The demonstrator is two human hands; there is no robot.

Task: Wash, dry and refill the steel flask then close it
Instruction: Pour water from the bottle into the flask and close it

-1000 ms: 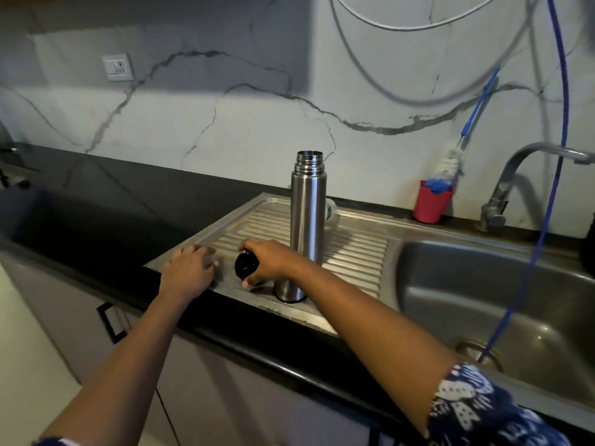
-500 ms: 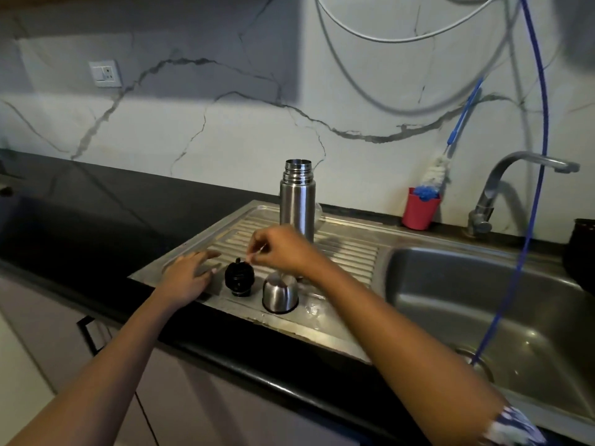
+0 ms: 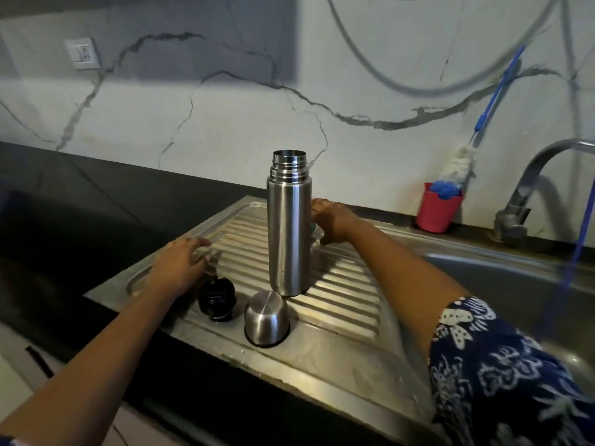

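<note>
A: Where stands the tall cylindrical steel flask (image 3: 288, 233)?

B: Upright on the ribbed steel drainboard (image 3: 338, 284), approx. in the middle, mouth open, threads showing.

A: And its parts?

B: The domed steel cup lid (image 3: 267, 318) stands mouth-down just in front of the flask base. If they touch, I cannot tell. The round black plastic stopper (image 3: 216, 299) is just left of the lid, apart from it. Both are near the front edge of the drainboard.

A: Hands?

B: The left hand (image 3: 180, 268) lies on the ribs w/ fingers relaxed and rather straight, holding nothing, just beside the stopper. The right hand (image 3: 333, 222) is behind-right of the flask, thumb close to its wall, fingers bent downward. Sth. small and green shows b/w hand and flask. Whether the hand grips it I cannot tell.

A: Room to move?

B: A wide stretch of ribs runs from the flask to the rim of the steel sink basin (image 3: 483, 275). At the back edge stands a red plastic cup (image 3: 438, 209) w/ a blue-white bottle brush (image 3: 457, 165), then the curved steel tap (image 3: 528, 188). A thin blue hose (image 3: 576, 246) hangs over the basin. Left of the drainboard is the black stone counter (image 3: 80, 204).
</note>
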